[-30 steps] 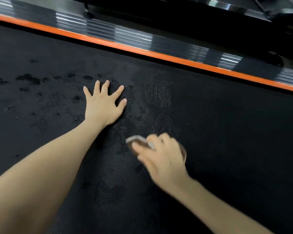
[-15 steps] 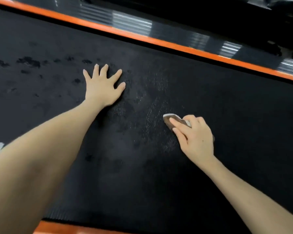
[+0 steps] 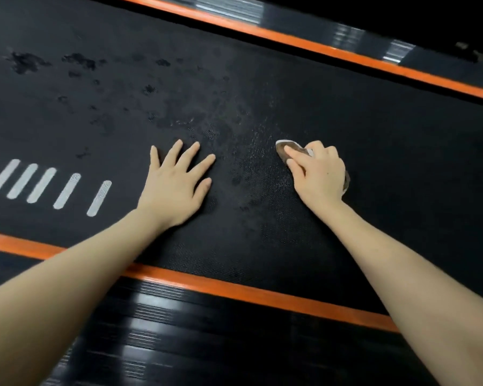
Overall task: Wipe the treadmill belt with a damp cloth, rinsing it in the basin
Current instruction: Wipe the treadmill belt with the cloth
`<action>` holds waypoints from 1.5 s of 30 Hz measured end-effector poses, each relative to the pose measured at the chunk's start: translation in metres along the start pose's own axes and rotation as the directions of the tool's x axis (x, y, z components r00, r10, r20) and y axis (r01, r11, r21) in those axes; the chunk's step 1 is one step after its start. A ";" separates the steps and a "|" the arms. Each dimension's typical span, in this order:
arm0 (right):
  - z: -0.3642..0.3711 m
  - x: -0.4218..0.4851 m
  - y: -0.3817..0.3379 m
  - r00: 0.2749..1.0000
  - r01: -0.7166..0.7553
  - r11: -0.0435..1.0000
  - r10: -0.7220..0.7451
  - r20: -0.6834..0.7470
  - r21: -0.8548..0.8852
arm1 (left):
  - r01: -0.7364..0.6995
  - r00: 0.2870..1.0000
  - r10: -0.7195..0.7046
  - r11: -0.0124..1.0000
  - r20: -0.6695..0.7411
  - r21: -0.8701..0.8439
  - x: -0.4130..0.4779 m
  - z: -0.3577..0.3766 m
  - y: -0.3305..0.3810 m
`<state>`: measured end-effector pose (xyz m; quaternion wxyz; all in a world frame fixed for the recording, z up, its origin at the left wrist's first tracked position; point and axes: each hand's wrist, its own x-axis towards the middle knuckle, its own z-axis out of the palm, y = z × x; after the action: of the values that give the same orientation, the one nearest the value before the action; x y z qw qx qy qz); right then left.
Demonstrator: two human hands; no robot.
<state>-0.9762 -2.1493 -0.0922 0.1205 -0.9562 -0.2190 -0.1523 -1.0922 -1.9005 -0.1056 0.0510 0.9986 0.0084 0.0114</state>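
**Hands down on the belt, cloth under the right**

Left hand [image 3: 176, 179] lies flat on the black textured treadmill belt [image 3: 388, 168], fingers spread and straight. It holds nothing and serves as a brace. Right hand [image 3: 317, 174] has its fingers curled over a small brown cloth with a pale edge [image 3: 283, 150], pinning it to the belt just to the right of the left hand. Only the cloth's front tip and a sliver at the hand's far side show. The basin is out of view.

The step in hand looks to be the wiping stroke itself. Dark wet blotches [image 3: 25, 61] are scattered across the belt's upper left, and a greyish smeared zone sits between and beyond the hands, so that seems to be the area left to work.

To do it well:
- Put the palm's weight over the cloth so it lies flat on the textured surface.
- Run overlapping passes from the near orange edge strip [image 3: 234, 288] to the far orange edge strip [image 3: 318, 51].
- Work leftward over the white dashed markings [image 3: 67, 190].

The cloth is small, so it likely needs frequent rinsing, and a bunched cloth would skip the weave.
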 end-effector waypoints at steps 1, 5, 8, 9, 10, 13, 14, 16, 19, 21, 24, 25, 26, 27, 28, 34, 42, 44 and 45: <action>-0.003 -0.007 -0.012 1.000 -0.002 1.000 0.002 0.002 -0.011 | 0.005 1.000 -0.005 1.000 0.001 -0.004 0.001 0.001 0.000; -0.022 -0.071 -0.075 0.920 0.354 0.927 -0.369 0.132 0.124 | -0.002 1.000 0.001 1.000 -0.017 -0.017 0.002 0.000 -0.001; -0.033 -0.088 -0.069 0.801 0.509 0.815 -0.566 0.194 0.277 | -0.003 1.000 0.002 1.000 -0.023 -0.026 0.000 0.001 -0.006; -0.033 -0.082 -0.057 0.777 0.545 0.796 -0.597 0.198 0.264 | -0.003 1.000 0.003 1.000 -0.027 -0.028 0.000 0.002 -0.006; -0.029 -0.075 -0.046 0.784 0.552 0.802 -0.593 0.186 0.231 | -0.004 0.999 0.003 0.999 -0.032 -0.032 0.000 0.003 -0.006; -0.017 -0.049 -0.025 0.948 0.295 0.947 -0.306 0.082 0.128 | -0.001 1.000 0.000 0.999 -0.031 -0.037 0.000 0.003 -0.004; -0.014 -0.044 -0.025 0.982 0.176 0.979 -0.182 0.051 0.106 | 0.002 0.999 -0.003 1.000 -0.032 -0.029 0.000 0.003 -0.003; -0.008 -0.044 -0.035 0.997 0.069 0.995 -0.070 0.013 0.066 | 0.001 0.999 -0.002 1.000 -0.034 -0.018 0.000 0.003 -0.002; -0.012 -0.067 -0.063 0.968 0.237 0.967 -0.243 0.061 0.096 | 0.006 0.999 -0.007 1.000 -0.045 -0.012 0.001 0.004 -0.003; -0.022 -0.089 -0.070 0.897 0.390 0.903 -0.417 0.145 0.183 | 0.005 0.999 -0.005 1.000 -0.039 0.005 0.000 0.005 -0.003; -0.037 -0.097 -0.047 0.847 0.441 0.871 -0.483 0.223 0.214 | -0.007 0.999 0.007 1.000 -0.037 0.009 -0.001 0.003 -0.004; -0.038 -0.096 -0.036 0.868 0.417 0.887 -0.453 0.201 0.198 | -0.009 0.999 0.010 1.000 -0.038 0.012 -0.001 0.003 -0.004; -0.038 -0.094 -0.027 0.897 0.377 0.908 -0.407 0.170 0.185 | -0.011 0.999 0.011 1.000 -0.036 0.016 -0.001 0.002 -0.004; -0.036 -0.093 -0.022 0.922 0.337 0.924 -0.362 0.139 0.179 | -0.010 0.999 0.010 1.000 -0.030 0.019 -0.001 0.003 -0.003; -0.033 -0.093 -0.020 0.937 0.309 0.935 -0.331 0.113 0.173 | -0.007 1.000 0.008 1.000 -0.026 0.021 -0.001 0.003 -0.003; -0.025 -0.094 -0.019 0.939 0.325 0.931 -0.338 0.057 0.168 | -0.001 1.000 0.001 0.999 -0.002 0.037 -0.003 0.001 -0.002; 0.007 -0.025 -0.071 0.900 0.400 0.897 -0.424 0.105 0.190 | 0.060 0.996 -0.048 0.983 0.069 -0.176 0.002 -0.011 -0.004; 0.013 -0.013 -0.076 0.909 0.369 0.913 -0.394 0.136 0.173 | 0.058 0.993 -0.036 0.979 0.112 -0.196 0.003 -0.015 -0.004; 0.013 -0.011 -0.075 0.910 0.365 0.915 -0.389 0.142 0.171 | 0.053 0.991 -0.028 0.980 0.132 -0.194 0.002 -0.016 -0.005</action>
<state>-1.0167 -2.0837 -0.0958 0.1363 -0.8944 -0.4196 -0.0735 -1.0905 -1.8935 -0.0899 0.1503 0.9869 0.0243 -0.0534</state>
